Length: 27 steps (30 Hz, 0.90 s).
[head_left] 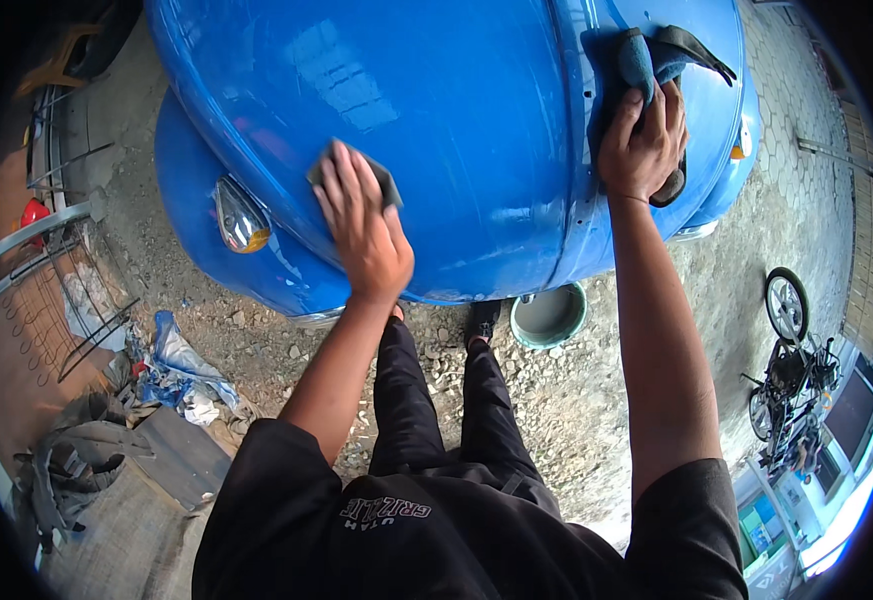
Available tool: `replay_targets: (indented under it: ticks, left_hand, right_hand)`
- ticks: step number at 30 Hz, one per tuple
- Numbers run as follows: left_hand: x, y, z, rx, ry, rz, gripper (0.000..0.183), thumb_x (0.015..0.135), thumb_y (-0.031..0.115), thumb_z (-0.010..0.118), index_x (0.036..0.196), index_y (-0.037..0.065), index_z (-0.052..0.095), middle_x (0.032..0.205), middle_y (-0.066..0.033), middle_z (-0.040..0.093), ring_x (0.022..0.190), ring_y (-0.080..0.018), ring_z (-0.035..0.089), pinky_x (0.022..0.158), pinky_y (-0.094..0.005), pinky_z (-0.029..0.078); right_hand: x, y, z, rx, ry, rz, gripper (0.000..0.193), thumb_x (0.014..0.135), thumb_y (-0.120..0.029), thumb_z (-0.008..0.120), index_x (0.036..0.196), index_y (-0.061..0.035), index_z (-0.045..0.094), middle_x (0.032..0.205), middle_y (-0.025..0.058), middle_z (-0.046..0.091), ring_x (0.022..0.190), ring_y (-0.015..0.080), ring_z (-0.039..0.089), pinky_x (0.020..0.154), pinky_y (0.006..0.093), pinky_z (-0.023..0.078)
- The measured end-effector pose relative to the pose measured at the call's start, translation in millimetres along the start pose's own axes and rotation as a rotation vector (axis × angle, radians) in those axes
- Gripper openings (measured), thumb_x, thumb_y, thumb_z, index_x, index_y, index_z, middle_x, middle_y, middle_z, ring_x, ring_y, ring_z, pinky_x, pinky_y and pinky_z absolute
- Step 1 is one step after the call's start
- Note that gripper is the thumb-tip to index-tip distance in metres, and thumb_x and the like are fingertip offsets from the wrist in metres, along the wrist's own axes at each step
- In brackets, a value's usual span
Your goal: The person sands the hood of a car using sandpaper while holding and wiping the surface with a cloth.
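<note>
A glossy blue car body (436, 90) fills the upper middle of the view. My left hand (364, 225) lies flat on its curved panel, pressing a dark grey sanding sheet (388, 180) against the paint. My right hand (644, 140) rests higher up on the right side of the body, fingers closed on a blue-grey cloth (646, 55) that bunches above the knuckles. An amber indicator lamp (241, 225) sits on the fender to the left of my left hand.
A round grey bucket (548, 315) stands on the gravel under the car, next to my feet. Crumpled blue and white plastic (181, 370) and metal racks (46, 270) lie at the left. A motorcycle (791, 380) is parked at the right.
</note>
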<state>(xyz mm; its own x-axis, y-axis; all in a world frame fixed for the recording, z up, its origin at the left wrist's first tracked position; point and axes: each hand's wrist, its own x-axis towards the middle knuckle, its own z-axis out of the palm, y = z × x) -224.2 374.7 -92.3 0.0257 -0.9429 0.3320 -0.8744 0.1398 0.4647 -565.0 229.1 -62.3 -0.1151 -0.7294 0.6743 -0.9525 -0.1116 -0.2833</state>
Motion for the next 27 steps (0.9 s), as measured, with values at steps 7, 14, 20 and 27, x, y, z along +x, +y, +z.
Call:
replay_targets:
  ticks: [7, 14, 20, 27]
  left_hand:
    - [-85.8, -2.1, 4.4, 0.032, -0.195, 0.010, 0.074, 0.124, 0.029, 0.040, 0.189, -0.004, 0.028, 0.197, -0.0332, 0.022, 0.182, -0.0596, 0.019, 0.148, -0.0711, 0.014]
    - [-85.8, -9.4, -1.0, 0.077, -0.282, 0.131, 0.076, 0.120, 0.024, 0.045, 0.190, -0.001, 0.029, 0.196, -0.0325, 0.028, 0.181, -0.0584, 0.024, 0.148, -0.0705, 0.017]
    - [152.6, -48.7, -43.6, 0.147, 0.109, 0.078, 0.067, 0.132, 0.033, 0.026, 0.191, 0.000, 0.029, 0.198, -0.0240, 0.029, 0.182, -0.0524, 0.027, 0.149, -0.0663, 0.017]
    - [-105.2, -20.4, -7.1, 0.098, -0.425, 0.214, 0.082, 0.115, 0.021, 0.056, 0.190, -0.001, 0.031, 0.198, -0.0296, 0.025, 0.183, -0.0561, 0.020, 0.148, -0.0721, 0.012]
  right_hand:
    - [-2.7, -9.6, 4.8, 0.025, -0.010, 0.051, 0.044, 0.118, -0.035, 0.064, 0.155, -0.0149, 0.080, 0.160, 0.0187, 0.073, 0.158, 0.0434, 0.063, 0.131, 0.0559, 0.044]
    - [-1.5, -13.6, 1.0, 0.032, -0.037, 0.063, 0.044, 0.119, -0.036, 0.064, 0.154, -0.0148, 0.080, 0.159, 0.0185, 0.073, 0.160, 0.0433, 0.061, 0.131, 0.0560, 0.044]
    - [-0.6, -16.0, -1.1, 0.020, -0.033, 0.062, 0.043, 0.118, -0.035, 0.065, 0.154, -0.0156, 0.080, 0.159, 0.0175, 0.073, 0.161, 0.0429, 0.061, 0.131, 0.0565, 0.044]
    - [1.7, -27.6, -1.2, 0.036, -0.059, 0.081, 0.043, 0.118, -0.033, 0.065, 0.155, -0.0156, 0.079, 0.160, 0.0163, 0.072, 0.163, 0.0436, 0.059, 0.132, 0.0569, 0.043]
